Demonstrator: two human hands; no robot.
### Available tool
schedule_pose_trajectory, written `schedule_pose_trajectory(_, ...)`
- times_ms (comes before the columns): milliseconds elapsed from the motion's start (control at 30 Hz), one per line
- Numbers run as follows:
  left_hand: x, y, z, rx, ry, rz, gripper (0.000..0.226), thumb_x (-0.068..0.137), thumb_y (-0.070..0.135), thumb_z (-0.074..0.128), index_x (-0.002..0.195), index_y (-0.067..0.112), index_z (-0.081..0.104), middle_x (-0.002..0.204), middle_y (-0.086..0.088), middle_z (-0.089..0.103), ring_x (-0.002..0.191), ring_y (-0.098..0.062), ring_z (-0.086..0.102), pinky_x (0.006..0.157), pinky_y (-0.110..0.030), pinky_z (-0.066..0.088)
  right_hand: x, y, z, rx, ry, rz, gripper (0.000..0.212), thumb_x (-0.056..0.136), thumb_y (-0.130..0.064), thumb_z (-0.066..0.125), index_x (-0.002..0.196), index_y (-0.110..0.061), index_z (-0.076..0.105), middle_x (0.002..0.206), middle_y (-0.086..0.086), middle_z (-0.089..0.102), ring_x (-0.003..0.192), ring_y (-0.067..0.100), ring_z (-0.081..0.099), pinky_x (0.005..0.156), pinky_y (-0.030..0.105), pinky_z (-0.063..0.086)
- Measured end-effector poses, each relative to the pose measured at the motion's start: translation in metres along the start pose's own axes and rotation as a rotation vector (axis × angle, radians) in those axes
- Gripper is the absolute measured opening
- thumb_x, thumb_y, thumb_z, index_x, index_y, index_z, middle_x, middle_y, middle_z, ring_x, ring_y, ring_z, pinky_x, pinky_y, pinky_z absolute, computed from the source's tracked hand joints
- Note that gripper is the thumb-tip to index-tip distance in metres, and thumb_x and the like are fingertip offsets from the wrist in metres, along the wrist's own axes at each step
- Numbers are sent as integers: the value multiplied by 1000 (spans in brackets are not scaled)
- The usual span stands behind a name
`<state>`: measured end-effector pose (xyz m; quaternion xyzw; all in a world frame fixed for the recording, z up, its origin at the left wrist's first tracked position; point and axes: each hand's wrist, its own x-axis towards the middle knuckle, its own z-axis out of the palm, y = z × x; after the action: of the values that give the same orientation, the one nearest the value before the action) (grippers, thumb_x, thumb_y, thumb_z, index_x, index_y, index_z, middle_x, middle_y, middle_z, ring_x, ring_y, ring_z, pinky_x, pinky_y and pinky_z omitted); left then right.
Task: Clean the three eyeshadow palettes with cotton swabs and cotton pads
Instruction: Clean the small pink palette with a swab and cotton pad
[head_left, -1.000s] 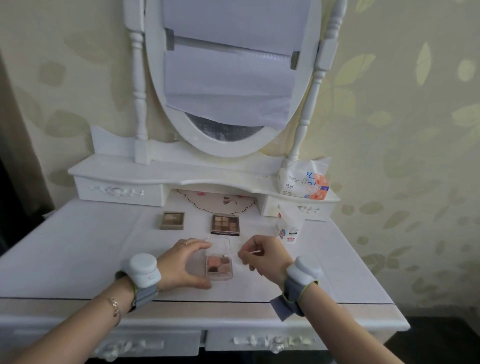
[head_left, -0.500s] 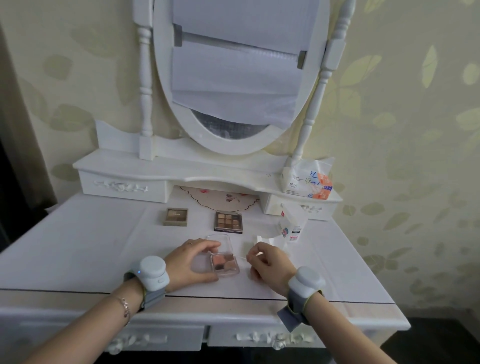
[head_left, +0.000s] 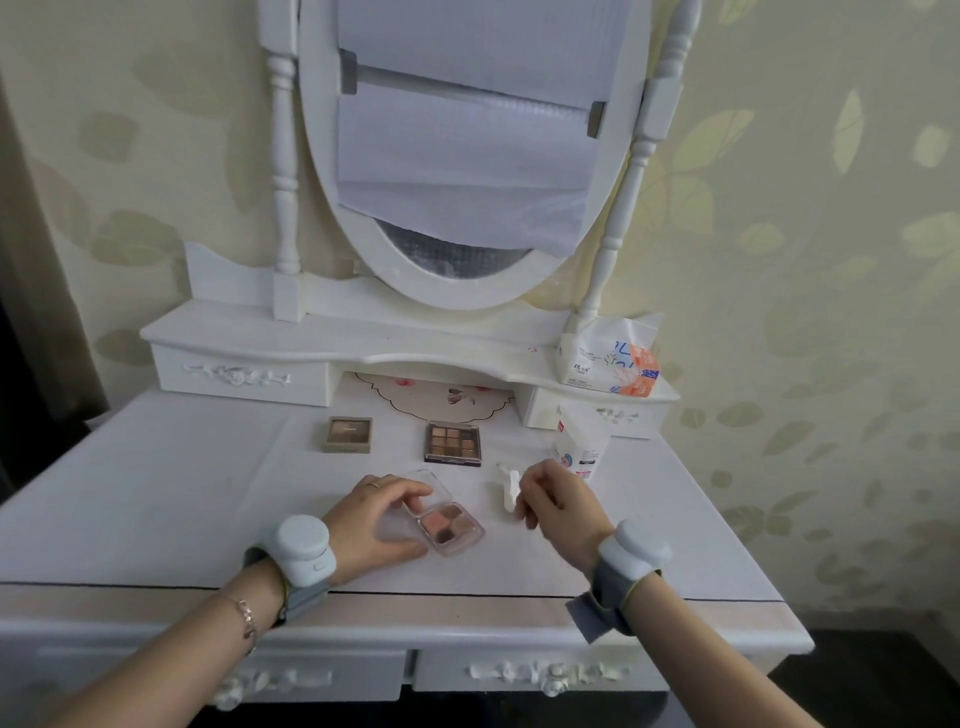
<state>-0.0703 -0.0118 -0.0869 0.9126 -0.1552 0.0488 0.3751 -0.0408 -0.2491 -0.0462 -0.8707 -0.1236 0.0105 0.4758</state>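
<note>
Left hand (head_left: 382, 525) on clear palette (head_left: 449, 526), dressing table (head_left: 156, 499)

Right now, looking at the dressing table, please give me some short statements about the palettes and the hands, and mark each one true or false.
1. The left hand holds the clear-lidded pink palette near the table's front edge. True.
2. The dark nine-pan brown palette lies open behind it. True.
3. The small tan palette sits to the right of the nine-pan palette. False: it sits to its left.
4. The right hand rests flat on the white table. False: its fingers are curled beside a small white piece; what they hold I cannot tell.
5. The orange-and-white tissue pack stands on the upper shelf at the right. True.
</note>
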Motion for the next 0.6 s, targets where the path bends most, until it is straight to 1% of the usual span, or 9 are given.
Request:
schedule_pose_trajectory(100, 2, -2, 0, -6, 37, 3, 60, 55, 61, 46, 109, 35, 50, 96, 23, 54, 96, 4, 44, 81, -1, 30, 6, 4, -12, -120, 211, -32, 17, 91, -14, 52, 74, -19, 55, 70, -8, 58, 66, 10, 53, 58, 13, 37)
schedule_pose_trajectory(167, 5, -4, -1, -4, 40, 7, 53, 58, 58, 47, 106, 35, 52, 91, 24, 55, 93, 2, 46, 81, -2, 31, 9, 10, -20, -225, 258, -14, 19, 89, -16, 55, 70, -19, 55, 74, -4, 55, 71, 16, 51, 56, 14, 33)
schedule_pose_trajectory(233, 7, -4, -2, 12, 20, -1, 42, 63, 50, 53, 103, 39, 51, 84, 25, 60, 91, 2, 47, 81, -3, 32, 10, 16, -26, -304, 267, 39, 17, 88, -17, 56, 71, -19, 55, 80, 0, 54, 75, 17, 48, 58, 20, 29)
schedule_pose_trajectory(267, 8, -3, -3, 18, 5, -6, 37, 66, 44, 57, 102, 43, 49, 90, 29, 59, 93, 3, 47, 82, -3, 32, 10, 19, -29, -312, 264, 73, 14, 88, -17, 57, 74, -17, 56, 82, 1, 56, 76, 18, 49, 62, 21, 30)
schedule_pose_trajectory(333, 8, -2, -6, 20, -20, -11, 38, 73, 25, 63, 100, 47, 46, 98, 45, 49, 95, 8, 45, 82, -2, 32, 9, 24, -34, -304, 241, 134, 11, 89, -17, 56, 78, -15, 57, 82, 2, 58, 77, 19, 51, 67, 22, 33)
schedule_pose_trajectory(367, 9, -1, -7, 18, -26, -15, 41, 74, 21, 61, 99, 49, 46, 97, 47, 48, 95, 11, 45, 83, -2, 32, 9, 26, -35, -311, 228, 160, 12, 89, -17, 55, 77, -15, 56, 81, 2, 58, 77, 20, 51, 68, 22, 35)
schedule_pose_trajectory(467, 11, -1, -9, 28, -32, -23, 47, 68, 20, 51, 93, 59, 54, 97, 44, 50, 95, 12, 47, 83, -3, 33, 10, 33, -41, -337, 223, 245, 24, 89, -19, 53, 65, -18, 50, 72, -1, 54, 72, 21, 50, 65, 24, 35)
schedule_pose_trajectory(533, 13, 0, -9, 33, -45, -28, 45, 69, 16, 50, 94, 54, 54, 98, 43, 51, 96, 11, 48, 83, -5, 34, 12, 37, -44, -319, 218, 311, 33, 86, -18, 52, 56, -17, 41, 64, 1, 50, 63, 22, 44, 60, 25, 33)
schedule_pose_trajectory(600, 15, 0, -9, 43, -45, -22, 44, 71, 14, 49, 97, 49, 49, 97, 44, 51, 95, 11, 47, 83, -6, 35, 13, 39, -47, -320, 189, 375, 37, 82, -18, 52, 50, -18, 33, 59, 3, 44, 57, 22, 34, 57, 25, 28)
